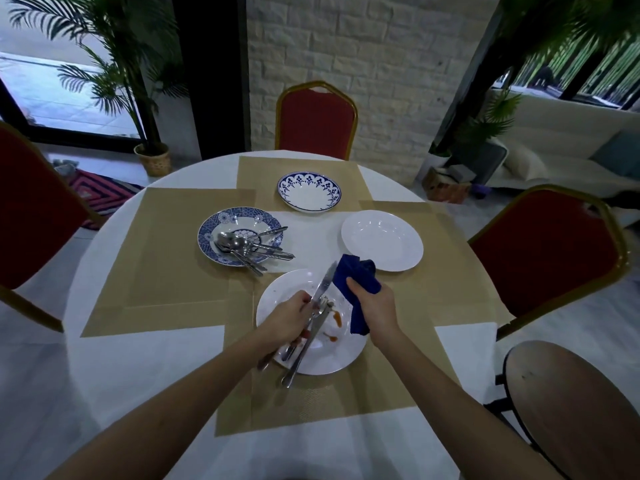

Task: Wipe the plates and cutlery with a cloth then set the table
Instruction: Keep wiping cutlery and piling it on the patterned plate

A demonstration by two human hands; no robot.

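1. The patterned plate [207,233] carries a pile of cutlery [252,249], probably where wiped pieces go.
2. The left hand [289,315] has its grip closed round a knife [323,284] and more pieces, above the stained plate [332,358] on the tabletop [156,375].
3. The right hand [372,303] has its grip bunched on the blue cloth [360,273] beside the blade. It would be best to fold the cloth over the blade and draw from handle to tip.
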